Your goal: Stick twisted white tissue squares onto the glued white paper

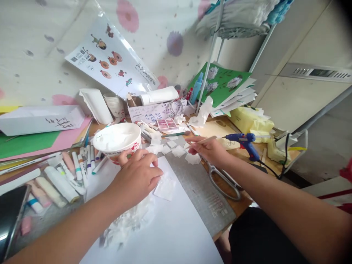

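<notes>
Thin stick [208, 139] is pinched in R hand [211, 150], left of hot-glue gun [246, 138]; L hand [139, 171] positioned nr tissue sq. [165, 189] on wht paper [178, 234], grip can't be determined.

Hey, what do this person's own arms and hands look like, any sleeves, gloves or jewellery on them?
Both are bare: no sleeve shows on the left forearm or the right forearm. The left hand and right hand wear no gloves, and I see no watch, bracelet or ring. No markings stand out either.
</notes>
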A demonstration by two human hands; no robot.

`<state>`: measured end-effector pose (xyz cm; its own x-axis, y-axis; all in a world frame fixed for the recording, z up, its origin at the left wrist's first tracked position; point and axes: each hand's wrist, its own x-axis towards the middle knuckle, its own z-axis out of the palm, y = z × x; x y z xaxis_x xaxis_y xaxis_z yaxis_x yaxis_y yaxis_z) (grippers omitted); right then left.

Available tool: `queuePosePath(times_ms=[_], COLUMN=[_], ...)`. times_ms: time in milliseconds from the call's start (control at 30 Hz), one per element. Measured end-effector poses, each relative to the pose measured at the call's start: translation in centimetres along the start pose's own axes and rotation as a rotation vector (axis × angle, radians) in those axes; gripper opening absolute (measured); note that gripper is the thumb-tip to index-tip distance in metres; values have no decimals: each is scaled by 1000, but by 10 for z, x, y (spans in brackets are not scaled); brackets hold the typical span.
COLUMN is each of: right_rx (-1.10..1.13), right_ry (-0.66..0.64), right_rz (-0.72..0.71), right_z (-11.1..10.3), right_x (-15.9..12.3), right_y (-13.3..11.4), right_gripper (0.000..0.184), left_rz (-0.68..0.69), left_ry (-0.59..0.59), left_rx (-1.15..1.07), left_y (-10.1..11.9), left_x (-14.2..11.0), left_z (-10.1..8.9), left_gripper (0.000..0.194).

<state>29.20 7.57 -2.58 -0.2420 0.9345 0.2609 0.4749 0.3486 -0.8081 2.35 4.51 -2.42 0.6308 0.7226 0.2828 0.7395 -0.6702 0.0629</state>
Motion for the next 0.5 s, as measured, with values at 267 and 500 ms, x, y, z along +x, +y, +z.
queuePosePath(times_ms=[267,500], right_rx=[-398,-604], right_ry=[-152,-121], right_rz=[-12,-9], right_z=[-1,23], right_x=[-5,-1], right_y=[-7,-8], right_gripper=[3,10], left_rz=[2,1], left_ry=[-2,6], left_rx=[1,-5], left_y=[0,2], left_x=[1,1], left_z=[3,1], left_gripper=[25,26])
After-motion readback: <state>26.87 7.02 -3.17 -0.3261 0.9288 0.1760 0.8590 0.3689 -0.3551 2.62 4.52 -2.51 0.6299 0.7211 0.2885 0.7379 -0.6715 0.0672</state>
